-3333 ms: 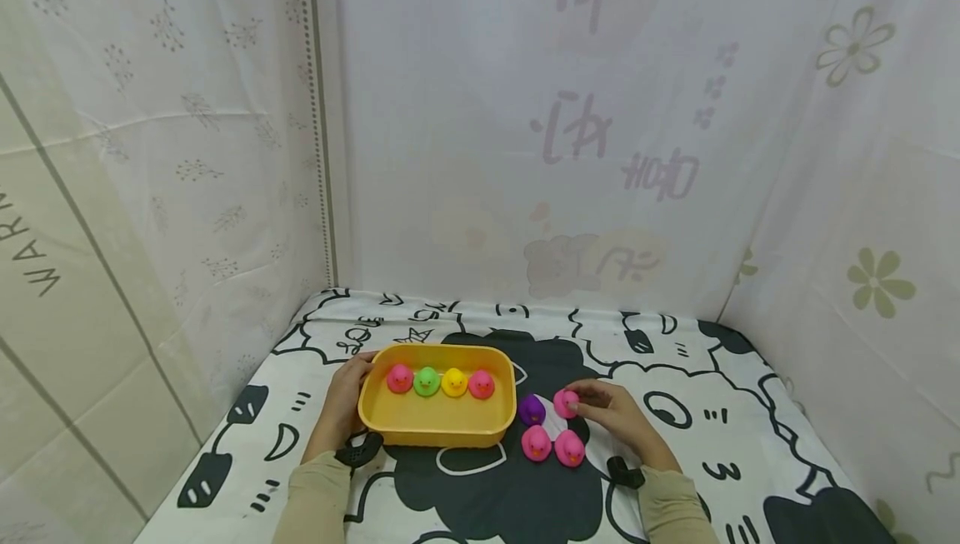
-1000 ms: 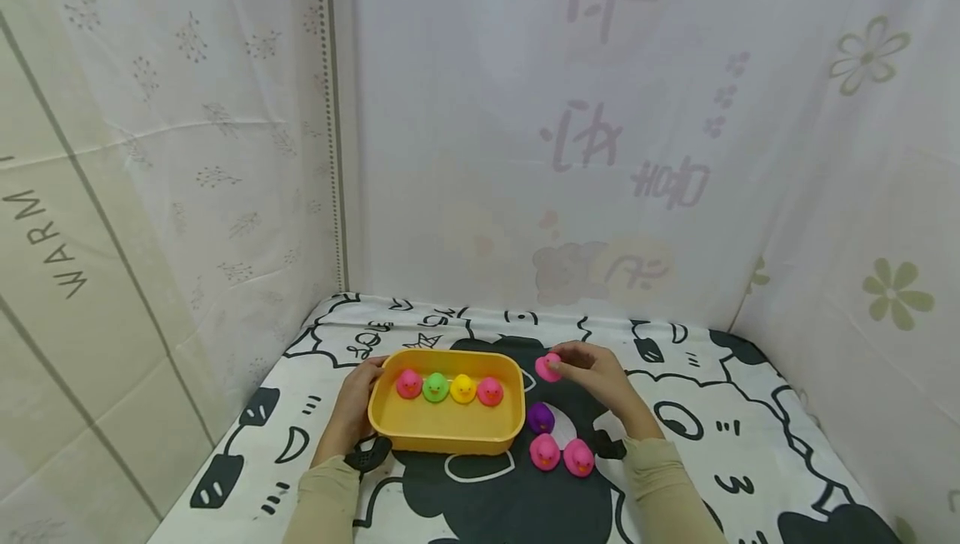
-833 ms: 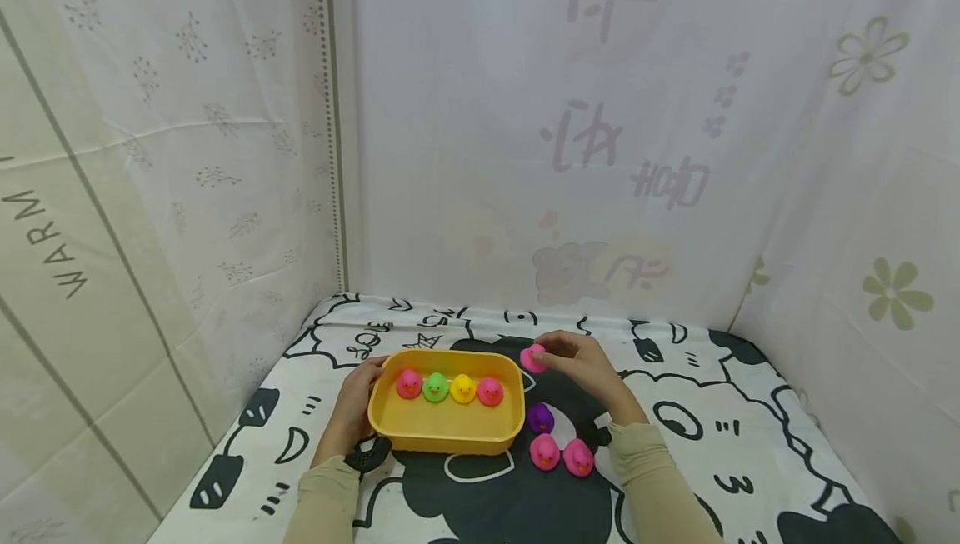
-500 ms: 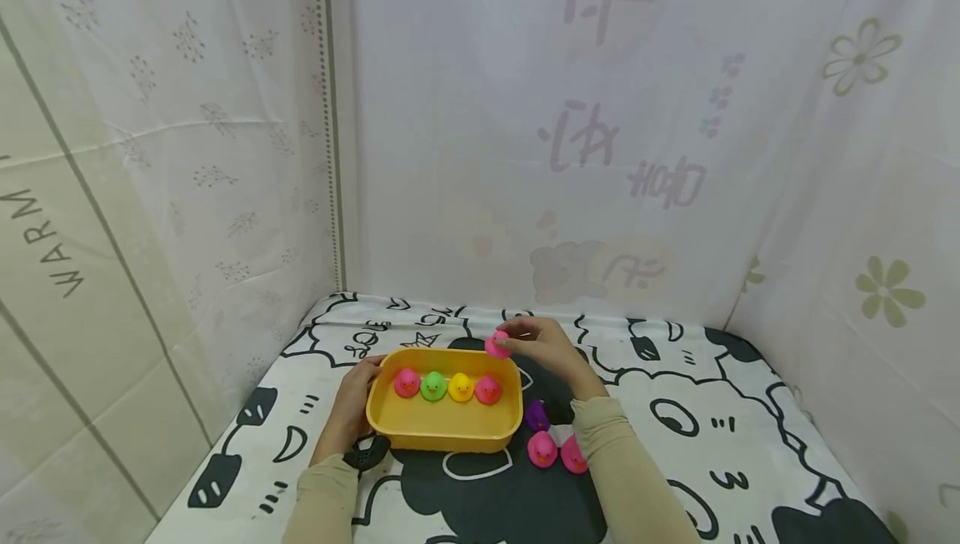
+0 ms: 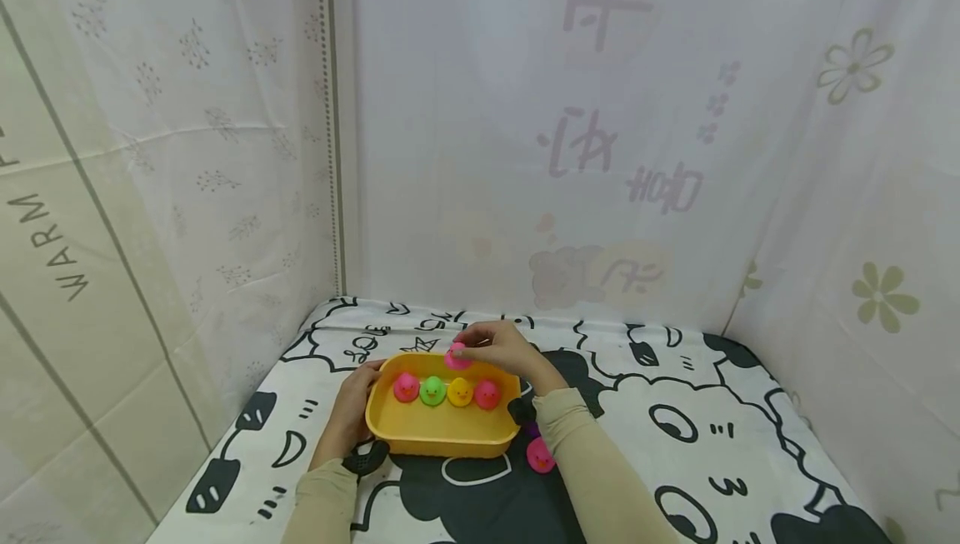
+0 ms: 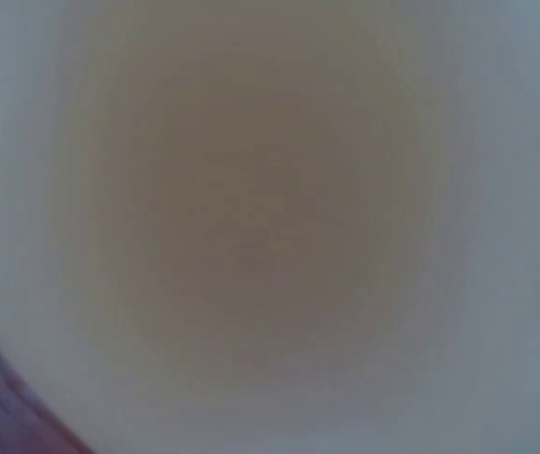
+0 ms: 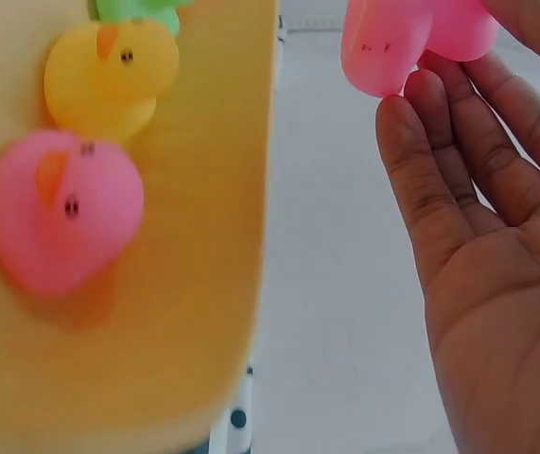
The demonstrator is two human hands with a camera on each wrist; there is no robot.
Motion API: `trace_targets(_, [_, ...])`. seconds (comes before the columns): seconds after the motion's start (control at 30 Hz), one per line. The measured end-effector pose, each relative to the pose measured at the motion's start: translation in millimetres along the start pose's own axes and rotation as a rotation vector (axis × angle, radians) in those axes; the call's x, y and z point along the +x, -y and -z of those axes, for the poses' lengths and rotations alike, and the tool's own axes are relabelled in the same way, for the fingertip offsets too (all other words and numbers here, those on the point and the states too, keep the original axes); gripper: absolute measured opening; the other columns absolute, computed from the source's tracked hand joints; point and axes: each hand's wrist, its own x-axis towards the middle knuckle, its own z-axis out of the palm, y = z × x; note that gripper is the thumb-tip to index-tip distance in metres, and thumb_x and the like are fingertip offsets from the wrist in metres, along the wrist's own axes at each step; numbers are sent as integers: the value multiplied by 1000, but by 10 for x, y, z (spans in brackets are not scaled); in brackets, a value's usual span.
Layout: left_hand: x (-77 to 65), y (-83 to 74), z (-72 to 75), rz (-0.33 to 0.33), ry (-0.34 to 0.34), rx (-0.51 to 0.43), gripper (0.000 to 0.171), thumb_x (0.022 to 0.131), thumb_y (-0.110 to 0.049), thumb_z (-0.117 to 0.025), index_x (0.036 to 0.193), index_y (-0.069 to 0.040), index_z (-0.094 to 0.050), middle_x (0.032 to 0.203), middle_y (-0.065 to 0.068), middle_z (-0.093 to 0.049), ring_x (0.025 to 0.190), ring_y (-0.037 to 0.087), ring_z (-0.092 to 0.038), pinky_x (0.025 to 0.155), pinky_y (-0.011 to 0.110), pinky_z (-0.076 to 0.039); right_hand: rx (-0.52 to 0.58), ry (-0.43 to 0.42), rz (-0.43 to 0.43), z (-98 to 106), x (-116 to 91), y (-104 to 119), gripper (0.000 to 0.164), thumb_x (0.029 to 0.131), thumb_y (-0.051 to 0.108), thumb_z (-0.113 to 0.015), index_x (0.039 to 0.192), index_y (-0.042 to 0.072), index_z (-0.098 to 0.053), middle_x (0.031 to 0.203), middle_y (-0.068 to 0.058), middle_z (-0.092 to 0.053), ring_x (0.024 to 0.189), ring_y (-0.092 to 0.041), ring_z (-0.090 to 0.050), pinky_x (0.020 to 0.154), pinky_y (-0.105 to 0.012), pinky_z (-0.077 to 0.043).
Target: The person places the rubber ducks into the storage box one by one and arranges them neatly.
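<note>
My right hand (image 5: 506,350) pinches a pink rubber duck (image 5: 457,356) between thumb and fingers, over the back rim of a yellow plastic tray (image 5: 442,436). In the right wrist view this held duck (image 7: 388,43) is at the fingertips, beside the tray wall. A row of ducks stands in the tray: pink (image 5: 407,387), green (image 5: 432,391), yellow (image 5: 460,392) and pink (image 5: 487,394). My left hand (image 5: 348,406) grips the tray's left end, fingers at its back corner. The left wrist view is only a blur, with some skin at its lower left.
Right of the tray, a pink duck (image 5: 540,455) and a mostly covered purple duck (image 5: 531,428) stand on the patterned cloth (image 5: 615,436). My right sleeve (image 5: 592,461) hides part of this spot. Pale curtains (image 5: 450,111) enclose the back and sides.
My right hand has lifted the pink duck from the group on the right and carried it left to above the tray's back rim. My left hand stays at the tray.
</note>
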Motion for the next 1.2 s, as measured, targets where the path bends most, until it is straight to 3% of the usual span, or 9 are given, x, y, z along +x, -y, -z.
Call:
trace_targets(0.23, [-20,-6,-14,-5,-21,3,48,101,-23,-36,145,-6,-46,144,15,-45,121,30,-51,97,34,-53,-6,150,-3,-223,86,121,22,89,32,-76,108,22,-75,99,8,-70,90,-13,-63,83,-27,-55])
trace_targets(0.43, [-21,-8,-13,-11,-27,-3,47,101,-21,-35,144,-4,-46,145,16,-45,124,30,-51,98,34,-52,-87,288,45,-438,183,228,26,88,31,-77,110,17,-75,98,10,-70,90,-9,-63,82,-23,-54])
trace_targets(0.67, [-12,1,-4,-23,-8,-23,46,102,-22,-36,143,-4,-48,142,17,-47,120,33,-53,96,37,-54,-185,401,22,-688,284,228,24,87,31,-78,107,18,-74,92,11,-67,85,-7,-60,75,-21,-53])
trace_targets(0.83, [7,6,-11,-21,4,-42,45,101,-21,-36,142,-5,-49,141,16,-48,120,33,-54,96,38,-54,-185,419,16,-749,299,233,22,85,28,-81,102,19,-72,88,9,-67,83,-9,-59,74,-22,-52])
trace_targets(1.2, [-13,15,1,-44,-2,-44,45,101,-19,-36,141,-2,-50,142,18,-47,124,33,-52,97,36,-53,-196,434,23,-810,348,192,27,85,22,-81,108,12,-72,89,9,-66,83,-7,-59,75,-20,-52])
